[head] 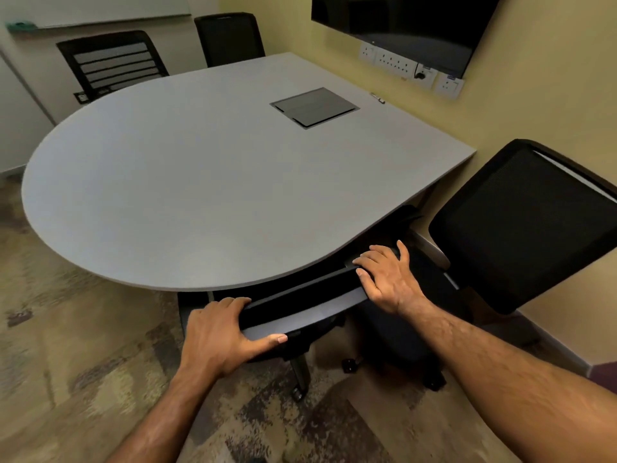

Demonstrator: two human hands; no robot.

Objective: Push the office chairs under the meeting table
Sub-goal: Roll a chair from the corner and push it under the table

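Note:
A black office chair (pixel 300 304) stands right in front of me, its backrest top close against the near rim of the grey meeting table (pixel 200 182). My left hand (pixel 222 332) grips the left end of the backrest top, thumb underneath. My right hand (pixel 387 279) lies over the right end, fingers curled on it. The seat is hidden under the tabletop; one leg with a caster (pixel 298 392) shows below. A second black mesh chair (pixel 524 225) stands at the right, beside the table's corner, turned at an angle.
Two more black chairs, one (pixel 112 61) at the far left and one (pixel 230 38) at the far end, stand at the table. A dark cable hatch (pixel 314 106) sits in the tabletop. A wall screen (pixel 407 25) and sockets (pixel 400 65) are on the right wall. Patterned carpet (pixel 83 345) covers the floor.

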